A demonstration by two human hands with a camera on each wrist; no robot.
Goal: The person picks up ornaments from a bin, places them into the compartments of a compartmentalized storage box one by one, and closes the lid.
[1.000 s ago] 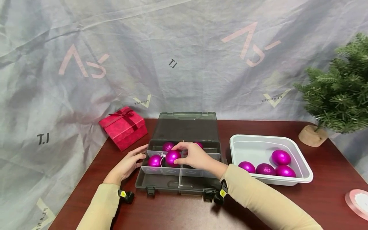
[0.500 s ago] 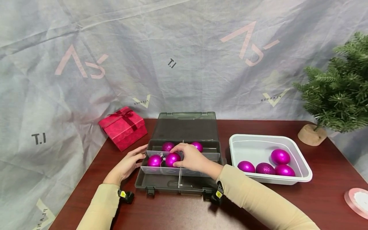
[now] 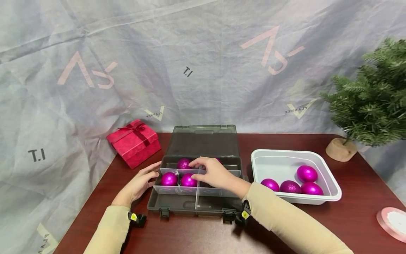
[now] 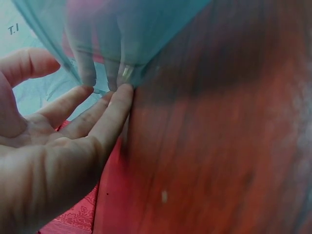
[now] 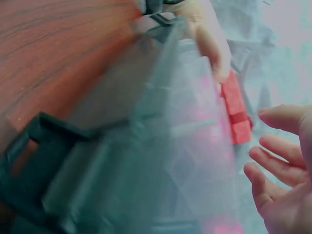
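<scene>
A dark see-through divided box (image 3: 172, 203) stands with its lid raised. Two shiny magenta ball ornaments, a left one (image 3: 169, 179) and a right one (image 3: 188, 180), sit side by side in its middle row. Behind them lies a glittery ball (image 3: 183, 163), and another ball is mostly hidden behind my right hand. My right hand (image 3: 214, 173) hovers above the box near the right ball, thumb and fingers apart, holding nothing in the right wrist view. With straight fingertips, my left hand (image 4: 63, 131) touches the left outer wall of the box.
To the right, a white tub (image 3: 336, 194) holds several magenta balls. A red gift box (image 3: 134, 143) stands at back left. A small fir tree (image 3: 377, 98) on a wooden base is at the right, with a pink ribbon spool (image 3: 393, 224) at the table's right edge.
My right hand has let go of the right ball and lifted slightly; that ball now rests lower in the middle row. My left hand stays at the box wall.
</scene>
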